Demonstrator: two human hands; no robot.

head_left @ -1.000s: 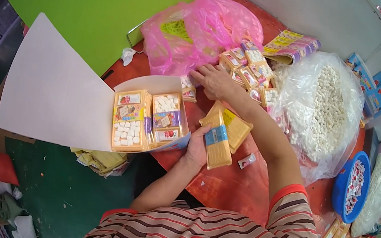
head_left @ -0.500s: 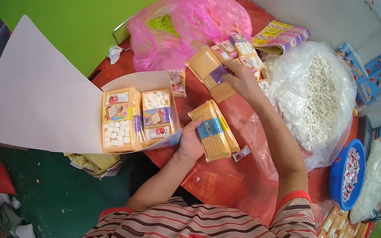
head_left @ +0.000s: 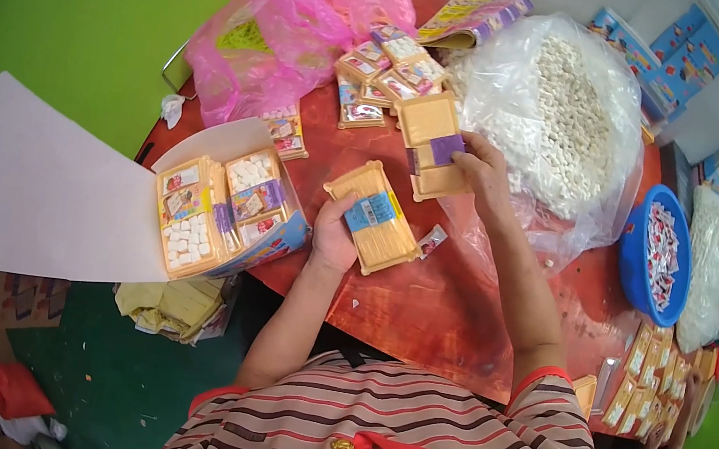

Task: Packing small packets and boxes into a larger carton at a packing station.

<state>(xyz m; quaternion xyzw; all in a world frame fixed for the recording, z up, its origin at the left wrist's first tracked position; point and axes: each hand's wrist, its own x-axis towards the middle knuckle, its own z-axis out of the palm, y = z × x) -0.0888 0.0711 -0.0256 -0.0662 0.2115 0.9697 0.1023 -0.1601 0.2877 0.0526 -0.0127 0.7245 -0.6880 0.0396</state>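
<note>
My left hand (head_left: 335, 241) grips a tan plastic tray pack with a blue band (head_left: 387, 241), its ribbed underside facing up. Between the fingers of my right hand (head_left: 485, 177) is a second tan tray pack with a purple band (head_left: 431, 120), also underside up and tilted above the table. To the left stands an open carton (head_left: 287, 249) with its white lid flap (head_left: 64, 199) swung out. Inside it sit tray packs of white pillow-shaped candies (head_left: 189, 237). Beyond my hands lies a pile of similar tray packs (head_left: 393, 78).
A clear bag of small white pieces (head_left: 577, 118) and a blue basin of sachets (head_left: 668, 243) stand on the right of the red table (head_left: 456, 331). A pink plastic bag (head_left: 317, 22) lies at the back. At the lower right, another person's hand (head_left: 652, 443) is near rows of packs.
My right hand has drawn the purple-banded pack away from the pile, toward me. My left hand still holds the blue-banded pack. The whole view has shifted.
</note>
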